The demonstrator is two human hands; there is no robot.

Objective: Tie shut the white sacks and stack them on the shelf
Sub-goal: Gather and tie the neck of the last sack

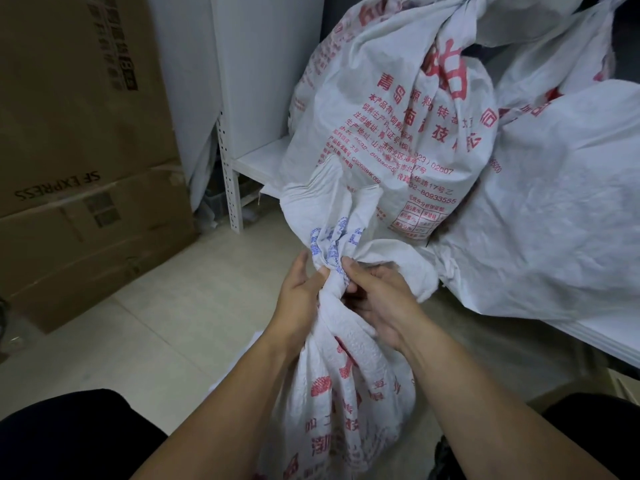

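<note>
At the bottom centre of the frame a white woven sack (346, 393) with red print stands between the person's dark-clad knees (69, 434), its body running up toward the middle. Just above, the sack's neck (334, 287) is gathered and twisted into a tight waist. The left hand (299, 299) wraps this neck from the left, thumb laid across the fabric and fingers curled out of sight behind it. The right hand (379, 303) closes on the same neck from the right, fingers curled in and pinching the cloth beside the twist. Above both hands the loose mouth (332, 209) of the sack, marked with blue print, flares upward. Pale floor tiles (138, 334) lie left of the hands. Farther back, a low white shelf (263, 161) carries filled sacks: a red-lettered sack (398, 126) in the upper middle, a plain sack (554, 209) touching it at the right, and a third sack (554, 57) behind them in the upper right corner. The shelf's perforated upright post (228, 174) stands left of centre. Brown cardboard boxes (69, 98) are stacked along the left edge, one printed SF EXPRESS upside down
</note>
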